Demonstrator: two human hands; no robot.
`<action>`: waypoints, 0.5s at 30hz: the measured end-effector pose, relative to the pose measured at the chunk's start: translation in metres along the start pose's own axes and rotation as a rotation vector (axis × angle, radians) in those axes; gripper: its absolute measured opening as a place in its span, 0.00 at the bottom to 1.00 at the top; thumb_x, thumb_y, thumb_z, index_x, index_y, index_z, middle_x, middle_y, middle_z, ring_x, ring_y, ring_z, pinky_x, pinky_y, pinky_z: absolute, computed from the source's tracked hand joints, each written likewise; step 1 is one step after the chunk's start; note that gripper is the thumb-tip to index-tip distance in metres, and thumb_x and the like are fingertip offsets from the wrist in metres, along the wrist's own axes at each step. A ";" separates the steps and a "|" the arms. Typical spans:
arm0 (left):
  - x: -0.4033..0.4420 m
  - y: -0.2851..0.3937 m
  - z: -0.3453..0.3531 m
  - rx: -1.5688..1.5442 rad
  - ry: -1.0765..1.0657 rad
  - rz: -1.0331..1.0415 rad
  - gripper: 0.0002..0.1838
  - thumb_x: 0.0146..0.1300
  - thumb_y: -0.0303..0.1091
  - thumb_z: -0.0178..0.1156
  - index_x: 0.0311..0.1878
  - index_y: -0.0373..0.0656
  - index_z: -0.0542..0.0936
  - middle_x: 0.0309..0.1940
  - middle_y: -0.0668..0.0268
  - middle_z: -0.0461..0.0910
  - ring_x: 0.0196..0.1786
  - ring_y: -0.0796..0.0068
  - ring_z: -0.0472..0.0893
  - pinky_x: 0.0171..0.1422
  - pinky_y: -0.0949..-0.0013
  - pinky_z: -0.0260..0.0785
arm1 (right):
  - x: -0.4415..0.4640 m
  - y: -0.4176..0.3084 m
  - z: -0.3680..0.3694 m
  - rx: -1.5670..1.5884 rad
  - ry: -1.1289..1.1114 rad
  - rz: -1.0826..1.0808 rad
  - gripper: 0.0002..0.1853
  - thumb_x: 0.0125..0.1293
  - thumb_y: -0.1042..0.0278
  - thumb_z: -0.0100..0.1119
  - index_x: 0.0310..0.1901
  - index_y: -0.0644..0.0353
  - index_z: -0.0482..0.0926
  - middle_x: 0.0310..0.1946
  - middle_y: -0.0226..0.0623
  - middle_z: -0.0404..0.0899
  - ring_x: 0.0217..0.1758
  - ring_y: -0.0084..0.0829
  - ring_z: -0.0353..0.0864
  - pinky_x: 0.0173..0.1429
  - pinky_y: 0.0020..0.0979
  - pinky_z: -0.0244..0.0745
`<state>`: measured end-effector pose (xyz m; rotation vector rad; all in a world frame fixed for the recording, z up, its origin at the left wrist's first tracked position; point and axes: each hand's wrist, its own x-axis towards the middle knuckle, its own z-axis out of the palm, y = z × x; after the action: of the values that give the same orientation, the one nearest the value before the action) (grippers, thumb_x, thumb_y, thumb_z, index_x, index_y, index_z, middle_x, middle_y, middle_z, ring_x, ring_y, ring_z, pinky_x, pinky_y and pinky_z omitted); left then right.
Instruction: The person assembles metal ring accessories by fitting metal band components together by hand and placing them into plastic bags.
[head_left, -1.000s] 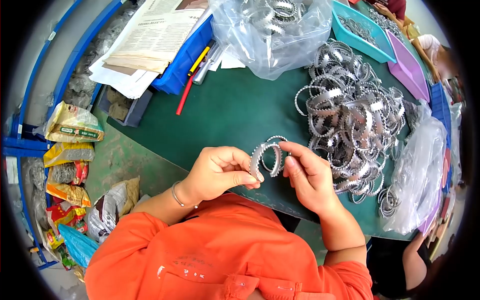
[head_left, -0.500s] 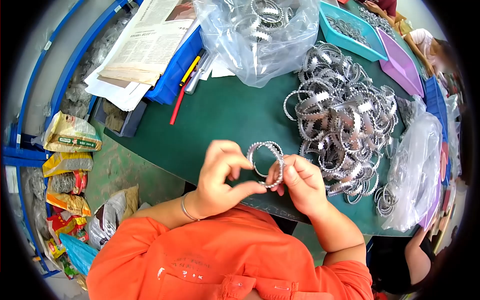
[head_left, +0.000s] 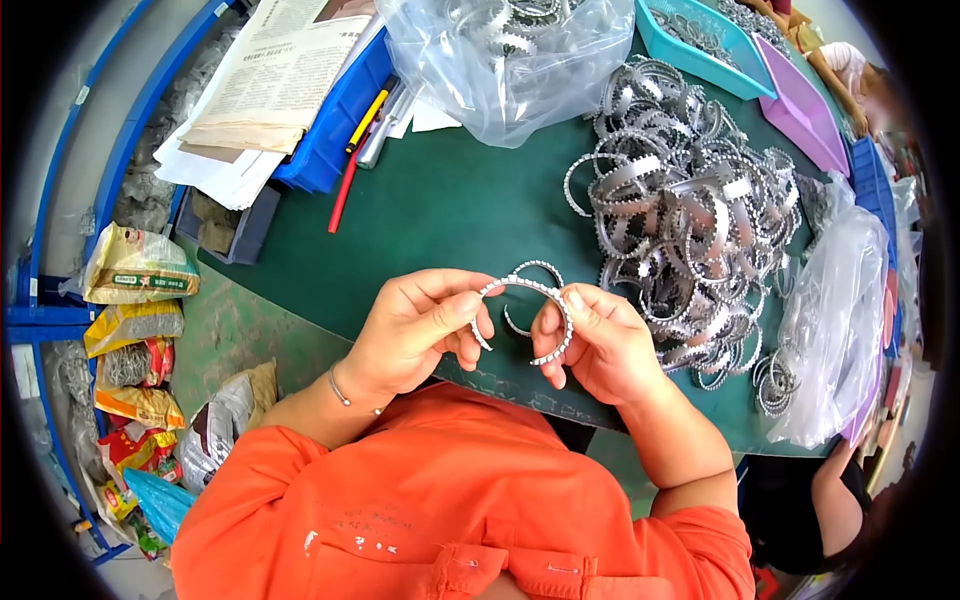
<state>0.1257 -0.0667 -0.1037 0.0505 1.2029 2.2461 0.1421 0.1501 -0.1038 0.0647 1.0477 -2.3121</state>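
Observation:
An open, toothed metal ring point(head_left: 524, 283) is held up between my two hands, its gap facing my body. My left hand point(head_left: 418, 325) pinches its left side with thumb and fingers. On the opposite side, my right hand point(head_left: 600, 338) grips it between thumb and fingers. Just behind is a second toothed ring point(head_left: 543, 266), partly covered by my right fingers; whether that hand holds it too, I cannot tell. A large heap of similar rings point(head_left: 690, 220) lies on the green table point(head_left: 440, 215), to the right of my hands.
A clear plastic bag of rings point(head_left: 500, 110) stands at the back. Pens point(head_left: 343, 195) and a blue bin point(head_left: 325, 150) with newspaper point(head_left: 265, 85) are at left. Turquoise point(head_left: 690, 75) and purple trays point(head_left: 805, 120) sit back right, near another person point(head_left: 850, 75).
My left hand has closed from a loose, spread pose onto the ring. The ring has turned, and its open gap now faces me. The view has shifted slightly.

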 end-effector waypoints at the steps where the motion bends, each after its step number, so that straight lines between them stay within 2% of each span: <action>1: -0.001 0.001 0.000 -0.007 0.010 0.011 0.13 0.67 0.31 0.53 0.50 0.34 0.75 0.29 0.61 0.79 0.25 0.79 0.79 0.28 0.76 0.74 | 0.001 0.001 0.001 -0.042 0.032 -0.002 0.17 0.72 0.58 0.41 0.37 0.65 0.73 0.27 0.37 0.76 0.24 0.25 0.76 0.25 0.24 0.71; 8: -0.001 0.002 0.000 0.007 0.046 0.022 0.12 0.67 0.31 0.53 0.49 0.34 0.76 0.29 0.60 0.79 0.26 0.79 0.79 0.29 0.76 0.74 | 0.002 0.000 0.004 -0.128 0.112 -0.039 0.18 0.72 0.56 0.44 0.41 0.66 0.74 0.23 0.32 0.73 0.21 0.19 0.72 0.22 0.20 0.66; 15: -0.002 0.006 0.003 0.006 0.056 0.017 0.14 0.69 0.31 0.48 0.50 0.32 0.75 0.29 0.59 0.79 0.25 0.77 0.79 0.28 0.77 0.74 | 0.003 0.000 0.002 -0.137 0.104 -0.033 0.16 0.71 0.59 0.46 0.41 0.66 0.74 0.24 0.33 0.73 0.21 0.20 0.71 0.22 0.20 0.66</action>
<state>0.1255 -0.0680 -0.0967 -0.0002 1.2432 2.2721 0.1405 0.1472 -0.1034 0.1159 1.2659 -2.2801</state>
